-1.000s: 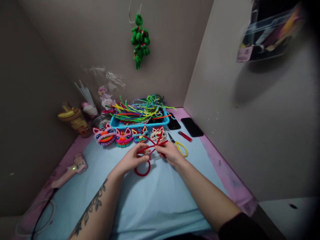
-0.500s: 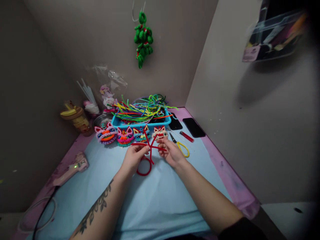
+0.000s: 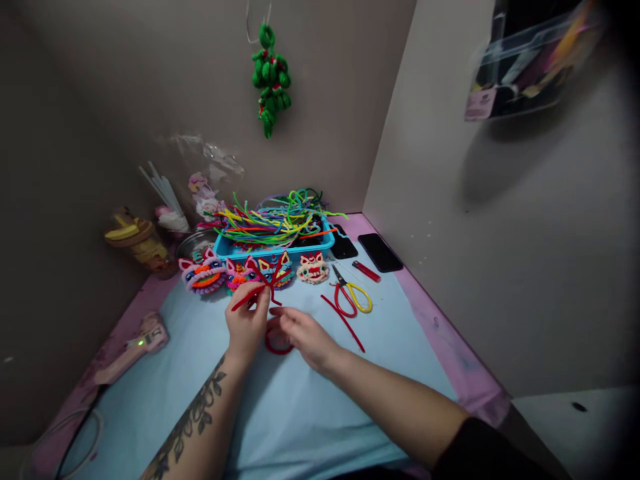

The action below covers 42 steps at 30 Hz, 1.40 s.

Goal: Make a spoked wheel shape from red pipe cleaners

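Note:
My left hand (image 3: 246,323) pinches a bunch of crossed red pipe cleaners (image 3: 271,283), whose ends fan out above and to the left of the fingers. Just to its right, my right hand (image 3: 305,337) reaches over a red pipe-cleaner ring (image 3: 279,351), its fingers closed at the ring's upper edge; the fingers partly cover the contact. One loose red pipe cleaner (image 3: 343,323) lies slanted on the blue cloth (image 3: 320,413). Beyond it rest scissors (image 3: 357,293) with one red and one yellow handle loop.
Several lion-head crafts (image 3: 313,268) line the front of a blue tray (image 3: 257,253) heaped with coloured pipe cleaners (image 3: 280,220). Two phones (image 3: 380,252) and a red lighter-like object (image 3: 367,271) lie right. At left are a corded pink tool (image 3: 135,347) and a brown cup (image 3: 145,247).
My right hand has moved down and left from beside the crossed pipe cleaners to the ring. My left hand has lifted and turned its bunch. The loose pipe cleaner and red scissor handle now show.

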### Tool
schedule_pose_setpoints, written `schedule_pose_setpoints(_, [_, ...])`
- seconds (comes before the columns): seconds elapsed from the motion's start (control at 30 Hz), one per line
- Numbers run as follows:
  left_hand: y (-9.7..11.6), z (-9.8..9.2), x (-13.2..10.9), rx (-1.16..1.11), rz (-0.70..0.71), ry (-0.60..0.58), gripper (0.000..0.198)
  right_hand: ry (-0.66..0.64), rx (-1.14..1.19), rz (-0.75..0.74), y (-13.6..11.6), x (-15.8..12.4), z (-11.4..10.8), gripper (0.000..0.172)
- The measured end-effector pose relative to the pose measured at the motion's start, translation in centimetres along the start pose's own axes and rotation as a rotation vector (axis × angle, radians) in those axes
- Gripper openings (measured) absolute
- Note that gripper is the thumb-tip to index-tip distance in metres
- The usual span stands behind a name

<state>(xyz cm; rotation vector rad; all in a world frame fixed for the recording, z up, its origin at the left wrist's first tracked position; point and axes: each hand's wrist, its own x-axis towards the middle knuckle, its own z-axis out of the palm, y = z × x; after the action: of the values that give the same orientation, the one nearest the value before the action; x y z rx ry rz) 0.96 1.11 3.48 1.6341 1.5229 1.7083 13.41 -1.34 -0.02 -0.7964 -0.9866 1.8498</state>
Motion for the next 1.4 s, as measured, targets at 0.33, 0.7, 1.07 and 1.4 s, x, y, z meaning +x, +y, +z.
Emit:
schedule_pose_setpoints(0.33, [-1.1,1.2,0.3,-0.162,-0.464,-0.161,0.028,0.039,-0.884,-0.524,-1.6,-1.9,-0.2,0.015])
schedule_pose_setpoints(0.7, [-0.7,2.8,-1.7,-0.376,-0.447,-0.327,0.019,0.459,-0.835,-0.448,-2.8,0.2,-2.8,0.015])
schedule_pose_setpoints(1.07, [-0.9,2.9,-1.9,-0.334,-0.463,-0.349,0.023,0.471,-0.77,-0.386,-2.1,0.8,-3.2,0.009])
schedule_pose_setpoints(1.4, [-1.5,2.7,-1.7,0.1,-0.152,-0.379,0.022,0.458,-0.696,-0.322,-2.1,0.9,-3.3,0.006])
